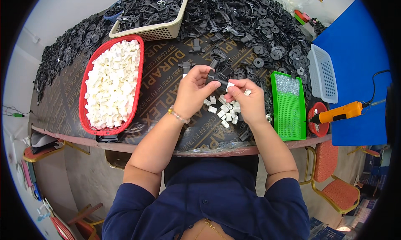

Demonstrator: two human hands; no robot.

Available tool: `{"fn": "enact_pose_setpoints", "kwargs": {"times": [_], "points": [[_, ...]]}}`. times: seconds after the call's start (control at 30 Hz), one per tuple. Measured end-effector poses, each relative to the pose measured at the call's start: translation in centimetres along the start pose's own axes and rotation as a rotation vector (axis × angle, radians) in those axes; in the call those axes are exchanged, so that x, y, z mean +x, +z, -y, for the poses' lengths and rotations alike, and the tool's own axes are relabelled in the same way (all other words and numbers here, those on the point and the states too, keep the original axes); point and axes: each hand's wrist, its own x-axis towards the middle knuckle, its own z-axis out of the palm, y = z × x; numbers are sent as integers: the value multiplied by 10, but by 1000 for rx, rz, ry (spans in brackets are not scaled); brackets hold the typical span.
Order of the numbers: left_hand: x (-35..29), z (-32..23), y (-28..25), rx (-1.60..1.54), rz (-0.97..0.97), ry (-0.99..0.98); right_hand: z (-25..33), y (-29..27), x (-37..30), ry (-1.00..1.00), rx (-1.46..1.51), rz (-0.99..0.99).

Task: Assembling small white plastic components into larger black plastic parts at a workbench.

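My left hand (191, 91) is closed on a black plastic part (216, 78), gripped between thumb and fingers above the table. My right hand (249, 101) pinches a small white plastic block (229, 86) against the near right end of that part. Whether the block sits inside the part or only touches it, I cannot tell. Just below my hands lies a loose cluster of white blocks (226, 110). Several black parts (219, 54) are scattered beyond my fingers.
At left stands a red basket (83, 102) full of white pieces. A cream basket (167, 32) and large heaps of black parts (267, 24) fill the back. Right are a green tray (288, 133) with small metal pieces, a white basket (323, 75), a red bowl (321, 129) and an orange electric screwdriver (348, 111).
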Motion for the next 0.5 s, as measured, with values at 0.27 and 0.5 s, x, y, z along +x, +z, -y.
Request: {"fn": "enact_pose_setpoints", "kwargs": {"times": [0.27,0.5], "points": [[-4,-6,0,-485,158,-140,4,-4,0,-36,181,186],[-5,-4,0,-345,64,-168,29,1,10,233,242,364]]}}
